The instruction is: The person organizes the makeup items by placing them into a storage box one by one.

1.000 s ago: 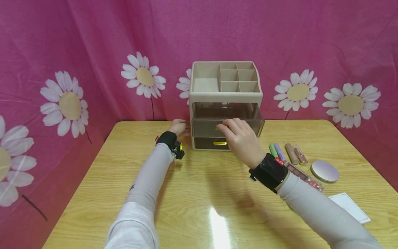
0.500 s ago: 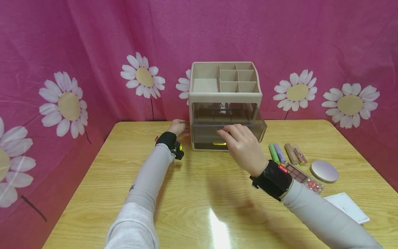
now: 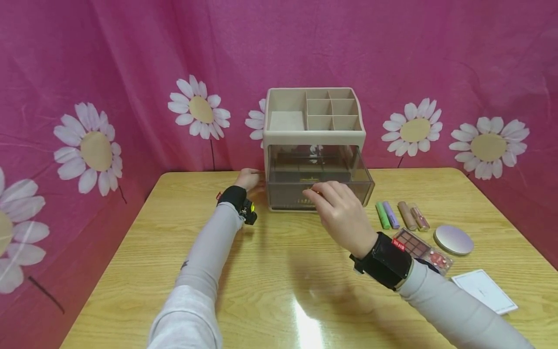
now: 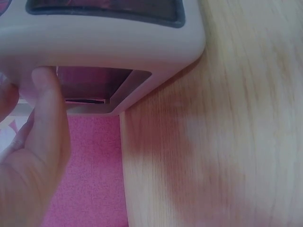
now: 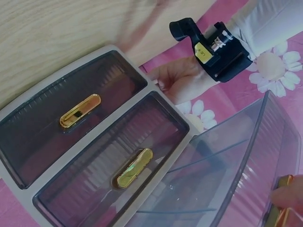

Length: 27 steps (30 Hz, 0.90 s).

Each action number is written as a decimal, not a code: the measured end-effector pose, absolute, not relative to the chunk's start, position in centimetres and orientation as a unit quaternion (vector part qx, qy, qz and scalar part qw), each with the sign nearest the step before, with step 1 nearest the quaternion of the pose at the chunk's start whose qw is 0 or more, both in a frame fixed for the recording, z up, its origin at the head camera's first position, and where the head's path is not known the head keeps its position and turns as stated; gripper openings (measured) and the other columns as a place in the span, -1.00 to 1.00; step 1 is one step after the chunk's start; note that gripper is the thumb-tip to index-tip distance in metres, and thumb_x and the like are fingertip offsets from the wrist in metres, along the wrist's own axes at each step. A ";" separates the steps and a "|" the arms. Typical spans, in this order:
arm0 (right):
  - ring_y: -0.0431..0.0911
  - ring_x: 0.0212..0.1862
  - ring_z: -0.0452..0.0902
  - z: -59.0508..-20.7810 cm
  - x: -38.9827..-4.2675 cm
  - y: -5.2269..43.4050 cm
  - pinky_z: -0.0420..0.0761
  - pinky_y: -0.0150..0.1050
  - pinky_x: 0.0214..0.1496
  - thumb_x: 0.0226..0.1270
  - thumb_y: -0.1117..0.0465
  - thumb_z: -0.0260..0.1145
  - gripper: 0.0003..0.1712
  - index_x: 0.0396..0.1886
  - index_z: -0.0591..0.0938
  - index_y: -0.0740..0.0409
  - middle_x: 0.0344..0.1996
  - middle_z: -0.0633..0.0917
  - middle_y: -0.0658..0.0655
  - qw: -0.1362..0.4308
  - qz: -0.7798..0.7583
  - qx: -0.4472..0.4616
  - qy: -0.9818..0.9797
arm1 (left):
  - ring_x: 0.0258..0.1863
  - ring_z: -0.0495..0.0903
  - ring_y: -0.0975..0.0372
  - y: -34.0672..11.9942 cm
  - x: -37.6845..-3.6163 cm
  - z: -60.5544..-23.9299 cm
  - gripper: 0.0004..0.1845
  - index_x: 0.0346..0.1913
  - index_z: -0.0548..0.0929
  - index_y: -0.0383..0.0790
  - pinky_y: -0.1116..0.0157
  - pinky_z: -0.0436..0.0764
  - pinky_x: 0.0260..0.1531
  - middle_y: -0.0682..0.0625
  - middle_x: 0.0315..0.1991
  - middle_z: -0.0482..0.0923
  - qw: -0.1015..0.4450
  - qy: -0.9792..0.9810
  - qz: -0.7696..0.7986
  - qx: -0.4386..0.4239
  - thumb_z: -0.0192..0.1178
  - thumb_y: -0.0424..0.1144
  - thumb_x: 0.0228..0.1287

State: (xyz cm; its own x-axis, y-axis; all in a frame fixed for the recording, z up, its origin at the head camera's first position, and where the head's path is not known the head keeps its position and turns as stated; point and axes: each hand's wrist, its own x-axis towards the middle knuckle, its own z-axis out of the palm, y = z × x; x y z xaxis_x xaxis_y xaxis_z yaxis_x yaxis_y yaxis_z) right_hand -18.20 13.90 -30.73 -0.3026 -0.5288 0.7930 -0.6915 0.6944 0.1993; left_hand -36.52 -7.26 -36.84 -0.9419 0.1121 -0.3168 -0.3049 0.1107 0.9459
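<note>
A cream storage organizer [image 3: 314,137] stands against the backdrop, with smoky see-through drawers below its divided top. Its top drawer [image 3: 285,193] is pulled out toward me and tilts a little downward in the head view. My right hand [image 3: 344,213] pinches that drawer's gold handle [image 5: 285,181] between thumb and fingers. At the organizer's left side, my left hand [image 3: 250,179] rests near the rear, touching the side wall by its cut-out; some fingertips are hidden. Two lower drawers with gold handles [image 5: 135,168] stay closed in the right wrist view.
To the right on the wooden table [image 3: 209,300] lie a green tube [image 3: 383,215], a purple tube [image 3: 391,214], a brown tube [image 3: 407,215], a lip gloss [image 3: 419,216], a makeup palette [image 3: 411,242], a round silver compact [image 3: 454,240] and a white card [image 3: 485,292].
My right hand has drawn the top drawer farther out and slightly down, so its front now covers the lower drawers in the head view. My left hand stays at the organizer's side.
</note>
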 end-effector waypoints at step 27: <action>0.03 -0.27 0.49 -31.7 -17.7 13.8 0.55 -0.18 -0.27 0.04 0.49 0.32 -0.75 -0.21 0.64 0.33 -0.34 0.59 0.21 0.453 0.074 0.377 -0.805 | -0.30 0.63 0.08 -8.9 -46.9 -47.2 -0.58 0.12 0.49 -0.33 0.18 0.65 -0.34 -0.19 -0.21 0.61 0.147 0.706 0.693 -0.010 -0.12 -0.52 0.20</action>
State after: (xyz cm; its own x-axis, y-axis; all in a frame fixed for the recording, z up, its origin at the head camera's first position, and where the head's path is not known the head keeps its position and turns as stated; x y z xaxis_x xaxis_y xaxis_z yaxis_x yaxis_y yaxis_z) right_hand -17.71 13.81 -31.68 -0.3058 -0.5394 0.7845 -0.6728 0.7054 0.2228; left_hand -46.89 -8.88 -47.25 -0.9567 0.1895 -0.2208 -0.2174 0.0390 0.9753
